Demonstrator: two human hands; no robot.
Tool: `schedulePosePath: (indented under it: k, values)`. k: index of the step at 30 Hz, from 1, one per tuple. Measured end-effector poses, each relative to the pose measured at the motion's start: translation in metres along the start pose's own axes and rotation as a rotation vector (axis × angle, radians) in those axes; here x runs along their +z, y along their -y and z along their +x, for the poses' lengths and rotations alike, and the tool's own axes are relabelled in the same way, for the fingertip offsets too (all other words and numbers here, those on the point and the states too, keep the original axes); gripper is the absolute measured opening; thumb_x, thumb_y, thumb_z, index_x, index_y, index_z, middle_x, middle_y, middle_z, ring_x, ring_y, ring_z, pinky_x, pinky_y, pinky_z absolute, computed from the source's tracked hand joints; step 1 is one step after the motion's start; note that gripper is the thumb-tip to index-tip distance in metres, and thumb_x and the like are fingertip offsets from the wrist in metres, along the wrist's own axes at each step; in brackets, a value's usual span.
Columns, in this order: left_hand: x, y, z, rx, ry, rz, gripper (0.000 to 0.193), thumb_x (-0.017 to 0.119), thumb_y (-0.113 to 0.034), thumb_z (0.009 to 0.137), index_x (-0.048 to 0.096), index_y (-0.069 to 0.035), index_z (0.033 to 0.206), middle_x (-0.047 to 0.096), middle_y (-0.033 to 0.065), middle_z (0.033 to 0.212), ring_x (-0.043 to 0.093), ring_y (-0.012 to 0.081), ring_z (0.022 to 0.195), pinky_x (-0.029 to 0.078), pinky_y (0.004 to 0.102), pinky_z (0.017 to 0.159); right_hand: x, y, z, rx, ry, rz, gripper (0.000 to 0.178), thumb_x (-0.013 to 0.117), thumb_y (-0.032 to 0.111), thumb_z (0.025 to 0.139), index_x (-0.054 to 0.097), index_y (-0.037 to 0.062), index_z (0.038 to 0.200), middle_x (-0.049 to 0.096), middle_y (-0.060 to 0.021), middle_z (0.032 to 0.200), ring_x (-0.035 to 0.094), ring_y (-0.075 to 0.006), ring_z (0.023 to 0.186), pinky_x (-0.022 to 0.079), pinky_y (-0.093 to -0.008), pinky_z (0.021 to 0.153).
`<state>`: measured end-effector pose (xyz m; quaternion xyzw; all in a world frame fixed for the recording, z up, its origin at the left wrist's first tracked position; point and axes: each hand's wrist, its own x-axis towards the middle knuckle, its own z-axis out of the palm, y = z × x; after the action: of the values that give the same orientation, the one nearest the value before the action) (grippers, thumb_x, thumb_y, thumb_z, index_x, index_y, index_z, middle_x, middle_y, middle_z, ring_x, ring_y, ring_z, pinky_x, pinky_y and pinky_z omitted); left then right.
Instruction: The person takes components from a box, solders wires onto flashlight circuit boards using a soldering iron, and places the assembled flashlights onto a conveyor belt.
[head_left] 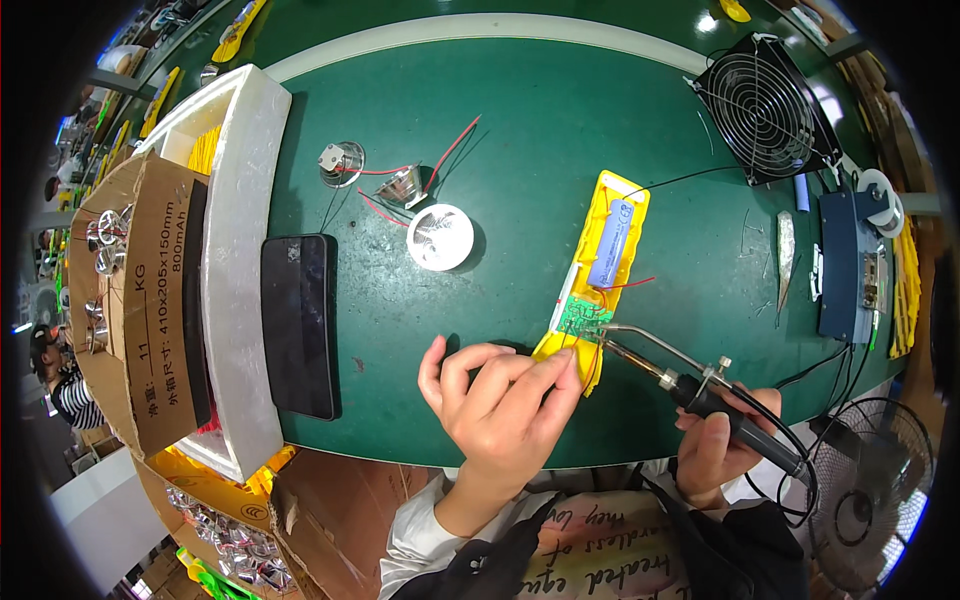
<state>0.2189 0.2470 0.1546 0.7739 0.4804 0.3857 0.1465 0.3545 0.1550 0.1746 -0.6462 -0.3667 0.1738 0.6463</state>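
Note:
On the green table lies a long yellow plastic housing, tilted, with a blue cylindrical battery and a green circuit board inside it. My left hand is at the housing's near end, thumb and forefinger pinched close to the board; a thin wire seems to be between them. In my right hand is a soldering iron with a black handle and a thin metal feed tube clamped alongside. The iron's tip reaches the board's right edge, close to my left fingertips. A red wire sticks out beside the battery.
Three reflector lamp cups with wires lie left of centre. A black phone rests beside a white foam box and a cardboard box. To the right are a black fan, a blue device and a solder spool.

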Motion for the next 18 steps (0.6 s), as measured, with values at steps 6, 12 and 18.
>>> schedulePosePath:
  k: [6, 12, 18]
  values:
    - [0.0005, 0.0003, -0.0001, -0.009, -0.012, -0.005, 0.014, 0.071, -0.012, 0.056, 0.063, -0.017, 0.066, 0.049, -0.0074, 0.06, 0.049, 0.0122, 0.067, 0.029, 0.0402, 0.088, -0.0044, 0.0001, 0.0007, 0.001, -0.031, 0.023, 0.029, 0.057, 0.019, 0.076, 0.039, 0.0, 0.087, 0.05, -0.0119, 0.063, 0.047, -0.012, 0.045, 0.04, -0.0207, 0.043]
    - [-0.0006, -0.0019, 0.0007, -0.007, 0.023, 0.021, 0.016, 0.071, -0.007, 0.056, 0.063, -0.014, 0.068, 0.047, -0.0038, 0.064, 0.049, 0.0152, 0.069, 0.033, 0.0426, 0.085, -0.008, -0.0021, -0.0004, 0.02, -0.032, 0.079, 0.033, 0.061, 0.02, 0.075, 0.037, 0.0005, 0.088, 0.05, -0.0124, 0.064, 0.05, -0.0129, 0.048, 0.042, -0.0215, 0.045]
    - [-0.0022, -0.0045, 0.0021, 0.008, 0.064, 0.05, 0.012, 0.07, -0.007, 0.059, 0.064, -0.012, 0.069, 0.059, -0.0031, 0.079, 0.052, 0.0157, 0.074, 0.032, 0.0422, 0.089, -0.0098, -0.0003, 0.0003, 0.0, -0.058, 0.058, 0.028, 0.057, 0.019, 0.076, 0.039, 0.0, 0.087, 0.05, -0.0118, 0.063, 0.046, -0.0125, 0.046, 0.039, -0.0213, 0.043]
